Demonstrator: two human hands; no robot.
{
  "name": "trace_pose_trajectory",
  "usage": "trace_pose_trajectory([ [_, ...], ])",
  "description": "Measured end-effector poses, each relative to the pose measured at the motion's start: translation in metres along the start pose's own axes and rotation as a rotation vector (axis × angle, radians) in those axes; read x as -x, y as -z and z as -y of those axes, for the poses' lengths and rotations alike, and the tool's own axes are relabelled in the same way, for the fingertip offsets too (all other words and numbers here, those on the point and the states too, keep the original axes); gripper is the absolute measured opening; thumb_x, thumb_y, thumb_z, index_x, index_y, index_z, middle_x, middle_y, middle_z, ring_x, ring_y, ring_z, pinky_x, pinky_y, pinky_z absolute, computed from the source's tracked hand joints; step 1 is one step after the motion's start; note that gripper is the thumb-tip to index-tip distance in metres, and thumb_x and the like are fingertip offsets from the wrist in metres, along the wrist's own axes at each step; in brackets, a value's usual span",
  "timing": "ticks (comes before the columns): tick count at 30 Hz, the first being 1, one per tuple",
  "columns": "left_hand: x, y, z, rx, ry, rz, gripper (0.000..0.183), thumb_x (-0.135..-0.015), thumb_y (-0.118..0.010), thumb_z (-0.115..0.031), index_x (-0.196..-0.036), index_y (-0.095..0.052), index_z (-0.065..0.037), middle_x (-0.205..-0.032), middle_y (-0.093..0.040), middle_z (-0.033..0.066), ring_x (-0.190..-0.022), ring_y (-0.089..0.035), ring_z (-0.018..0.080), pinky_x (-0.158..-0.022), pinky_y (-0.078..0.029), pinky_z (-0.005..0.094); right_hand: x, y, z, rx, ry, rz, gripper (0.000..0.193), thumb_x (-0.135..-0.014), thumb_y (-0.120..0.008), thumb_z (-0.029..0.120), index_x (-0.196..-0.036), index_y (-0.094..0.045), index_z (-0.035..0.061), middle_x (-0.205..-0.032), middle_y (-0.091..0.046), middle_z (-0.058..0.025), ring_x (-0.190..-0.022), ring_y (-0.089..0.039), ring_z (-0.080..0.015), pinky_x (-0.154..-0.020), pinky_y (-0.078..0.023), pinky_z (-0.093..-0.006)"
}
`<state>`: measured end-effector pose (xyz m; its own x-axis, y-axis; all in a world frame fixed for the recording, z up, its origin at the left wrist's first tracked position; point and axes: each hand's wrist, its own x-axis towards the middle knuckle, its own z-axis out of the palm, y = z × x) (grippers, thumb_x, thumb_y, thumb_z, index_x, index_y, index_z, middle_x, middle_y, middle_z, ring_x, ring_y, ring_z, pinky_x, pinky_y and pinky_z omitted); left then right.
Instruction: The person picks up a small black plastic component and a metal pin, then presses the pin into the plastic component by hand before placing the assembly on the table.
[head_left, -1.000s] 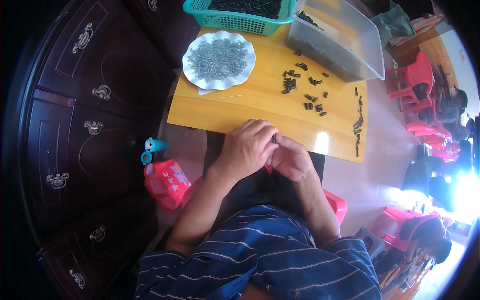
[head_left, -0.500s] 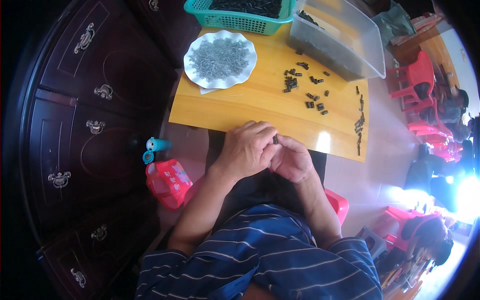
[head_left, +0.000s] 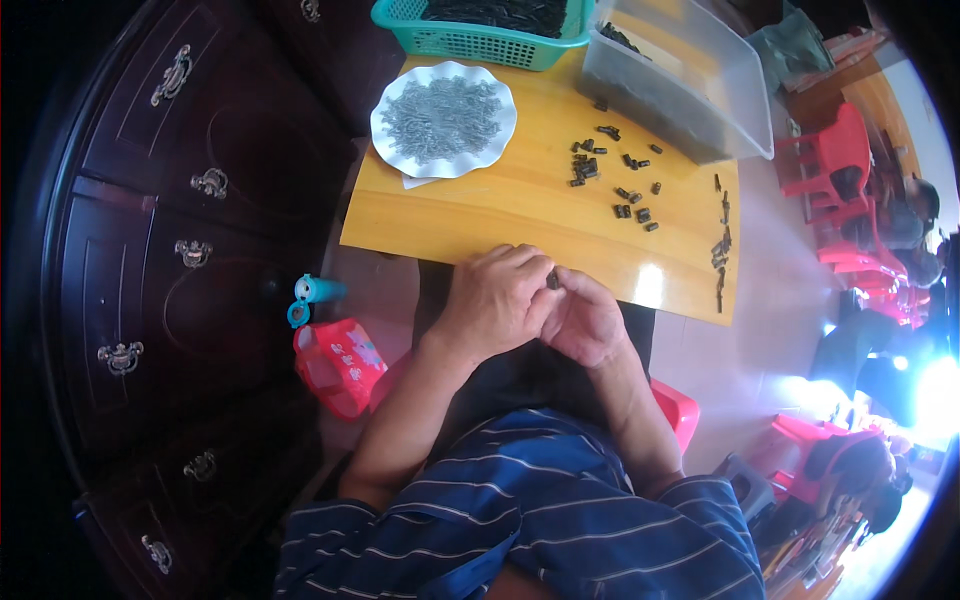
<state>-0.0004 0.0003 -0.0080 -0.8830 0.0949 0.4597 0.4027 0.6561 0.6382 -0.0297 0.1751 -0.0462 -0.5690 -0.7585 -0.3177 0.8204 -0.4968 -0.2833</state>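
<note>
Just in front of the table's near edge, my two hands meet around a small black piece (head_left: 553, 281). My left hand (head_left: 497, 303) is curled, back upward, with its fingertips closed at the piece. From the other side, the thumb and fingers of my right hand (head_left: 586, 318) press on it, palm partly turned up. Most of the piece is hidden by the fingers. Past my hands, several short black cylindrical pieces (head_left: 586, 168) lie scattered on the yellow wooden table (head_left: 450, 215). A wavy-rimmed white plate (head_left: 391, 158) holds many small clear or silvery bits.
A green basket (head_left: 480, 48) of thin black parts stands at the far edge, beside a translucent bin (head_left: 690, 95). Slim black pieces (head_left: 721, 245) line the table's right side. Dark drawers (head_left: 180, 250) rise at left, near a red bag (head_left: 342, 368) and a turquoise bottle (head_left: 318, 289).
My fingers shift very slightly around the small black piece, both hands staying together. The whole view has moved a few pixels; the things on the table stay in place.
</note>
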Motion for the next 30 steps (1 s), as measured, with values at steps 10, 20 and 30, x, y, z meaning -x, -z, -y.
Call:
trace_pose_trajectory([
  [10,0.003,0.008,0.000,-0.008,0.145,-0.020,0.030,-0.080,-0.079,-0.013,-0.107,-0.070,-0.003,-0.088,-0.071,0.0134,-0.085,-0.071,0.0347,-0.076,-0.055,0.0457,0.012,-0.049,0.059,1.382,0.343,-0.304,0.021,-0.102,-0.066,0.020,-0.105,-0.068,-0.0014,-0.086,-0.070,-0.0037,-0.084,-0.066,-0.0134,-0.080,-0.052,-0.0290],
  [20,0.005,0.002,0.006,0.023,0.135,0.086,0.023,-0.084,-0.075,-0.012,-0.105,-0.072,-0.002,-0.095,-0.073,0.0149,-0.087,-0.070,0.0363,-0.077,-0.055,0.0458,-0.098,-0.170,0.158,2.201,1.406,-0.361,0.025,-0.092,-0.067,0.017,-0.115,-0.071,0.0081,-0.094,-0.075,-0.0156,-0.080,-0.072,-0.0366,-0.072,-0.056,-0.0446],
  [30,0.011,0.000,0.008,0.027,0.155,0.150,0.021,-0.082,-0.076,-0.011,-0.100,-0.071,-0.003,-0.091,-0.072,0.0144,-0.084,-0.070,0.0363,-0.075,-0.055,0.0461,-0.064,-0.066,0.159,2.347,0.759,-0.510,0.012,-0.086,-0.073,0.018,-0.091,-0.076,0.0080,-0.082,-0.075,-0.0115,-0.083,-0.073,-0.0315,-0.075,-0.057,-0.0418],
])
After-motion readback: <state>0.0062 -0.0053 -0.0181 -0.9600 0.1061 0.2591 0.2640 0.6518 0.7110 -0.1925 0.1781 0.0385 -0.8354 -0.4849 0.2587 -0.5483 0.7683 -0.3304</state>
